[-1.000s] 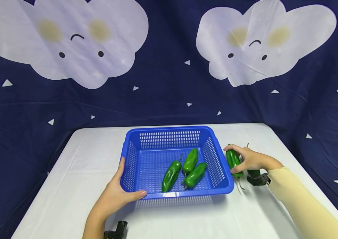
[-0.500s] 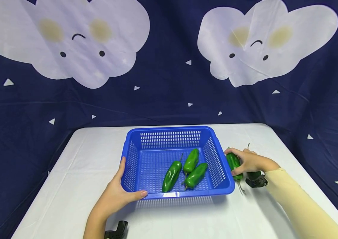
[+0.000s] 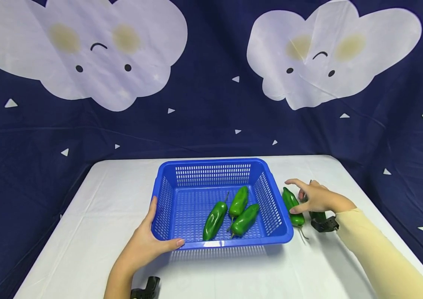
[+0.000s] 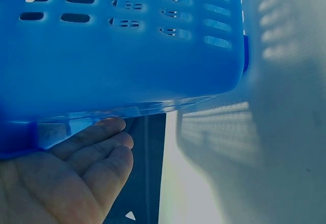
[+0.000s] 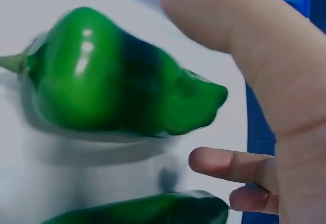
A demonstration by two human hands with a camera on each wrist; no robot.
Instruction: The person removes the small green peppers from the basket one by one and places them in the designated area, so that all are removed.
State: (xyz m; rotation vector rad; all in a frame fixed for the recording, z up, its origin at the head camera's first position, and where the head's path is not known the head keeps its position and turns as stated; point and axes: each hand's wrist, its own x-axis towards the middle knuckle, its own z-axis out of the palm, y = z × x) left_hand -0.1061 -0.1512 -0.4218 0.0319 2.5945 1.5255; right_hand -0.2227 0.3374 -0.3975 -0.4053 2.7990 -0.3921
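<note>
My left hand point(image 3: 147, 238) grips the near left corner of a blue plastic basket point(image 3: 220, 241), thumb over the front rim and fingers along the outer left wall. In the left wrist view, curled fingers point(image 4: 104, 147) lie right at the basket's edge. Three green chili peppers point(image 3: 215, 220) lie inside, right of its middle. Beyond its right wall, my right hand point(image 3: 317, 197) hovers over another green chili pepper point(image 3: 292, 206), thumb and forefinger spread apart around it, holding nothing. A further green pepper point(image 3: 317, 216) lies under that hand, partly hidden by it.
A white-covered table point(image 3: 121, 191) carries everything. Behind it hangs a dark blue cloth point(image 3: 204, 120) printed with clouds and small triangles. Black wrist devices point(image 3: 147, 288) are worn on both arms. The right pepper lies close beside the basket's right wall.
My right hand has let go of the pepper beside the basket; thumb and forefinger are now wider apart. That pepper has shifted slightly toward me. The left hand and basket stay put.
</note>
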